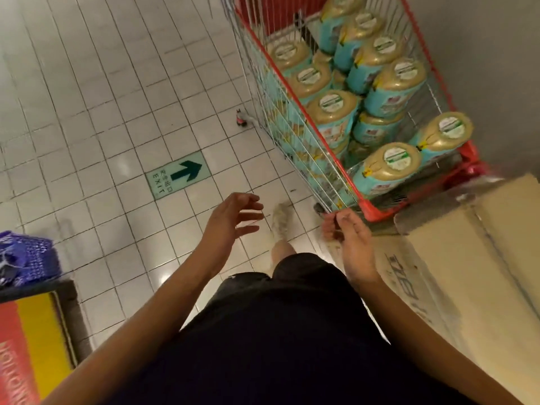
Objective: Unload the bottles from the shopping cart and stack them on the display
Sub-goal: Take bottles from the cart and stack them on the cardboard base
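Left hand [233,220] and right hand [347,238] empty, fingers loosely spread. I expect the stacked bottles [388,168] to topple in the cart [377,210] if a lower one is pulled.

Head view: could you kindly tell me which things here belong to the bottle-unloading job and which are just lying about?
Job: red-rimmed wire shopping cart; teal bottles with gold caps inside it; empty left hand; empty right hand.
Lying about: brown cardboard box; blue plastic basket; green EXIT arrow floor tile.
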Demonstrator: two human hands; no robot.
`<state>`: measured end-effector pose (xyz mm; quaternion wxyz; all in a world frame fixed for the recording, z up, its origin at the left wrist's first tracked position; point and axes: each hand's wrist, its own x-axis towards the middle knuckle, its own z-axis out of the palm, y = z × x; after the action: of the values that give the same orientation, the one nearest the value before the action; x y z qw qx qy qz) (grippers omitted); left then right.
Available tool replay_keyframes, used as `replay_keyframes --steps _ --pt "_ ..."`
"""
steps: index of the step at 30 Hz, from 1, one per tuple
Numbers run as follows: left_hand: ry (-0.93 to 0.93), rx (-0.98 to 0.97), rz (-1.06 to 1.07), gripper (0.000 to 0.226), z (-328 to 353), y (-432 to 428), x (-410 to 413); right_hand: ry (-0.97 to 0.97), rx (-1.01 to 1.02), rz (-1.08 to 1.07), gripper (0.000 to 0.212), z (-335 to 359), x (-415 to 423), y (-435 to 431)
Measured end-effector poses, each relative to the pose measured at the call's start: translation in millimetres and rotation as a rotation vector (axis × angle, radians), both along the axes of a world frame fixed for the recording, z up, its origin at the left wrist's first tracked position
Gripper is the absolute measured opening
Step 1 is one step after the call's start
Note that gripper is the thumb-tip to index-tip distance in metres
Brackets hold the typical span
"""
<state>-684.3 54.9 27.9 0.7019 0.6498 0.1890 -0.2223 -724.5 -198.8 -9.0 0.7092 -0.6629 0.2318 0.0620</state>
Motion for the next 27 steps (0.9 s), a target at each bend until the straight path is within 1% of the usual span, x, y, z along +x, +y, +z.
replay_keyframes --steps 3,6,9,14,20,25,27 --pt "-0.007 -0.001 0.013 0.027 -2.4 -1.7 48.9 0.012 -0.025 0.01 0.027 -3.7 53.0 -0.8" --pt "0.0 0.032 0.009 0.029 -3.2 -5.8 102.6 0.045 -0.025 0.002 0.034 -8.6 114.0 -3.3" --pt "0.001 0.043 0.001 0.03 0.1 -12.9 156.6 0.054 -0.013 -0.023 0.033 -8.1 179.5 -4.8" --pt "0.015 0.042 -0.013 0.027 1.8 -22.5 239.4 -0.016 -0.017 0.056 0.031 3.2 280.2 -9.4" --pt "0.028 0.015 -0.076 0.028 -7.9 -27.4 333.7 -0.072 -0.042 0.023 0.03 6.5 384.0 -8.4" --pt "0.076 -0.03 -0.177 0.024 -31.1 -35.7 428.5 -0.045 -0.047 -0.075 0.034 -11.7 462.3 -1.9" --pt "0.103 -0.01 -0.226 0.021 -45.2 -42.2 473.2 -0.017 -0.063 -0.109 0.034 -20.7 495.4 -0.3"
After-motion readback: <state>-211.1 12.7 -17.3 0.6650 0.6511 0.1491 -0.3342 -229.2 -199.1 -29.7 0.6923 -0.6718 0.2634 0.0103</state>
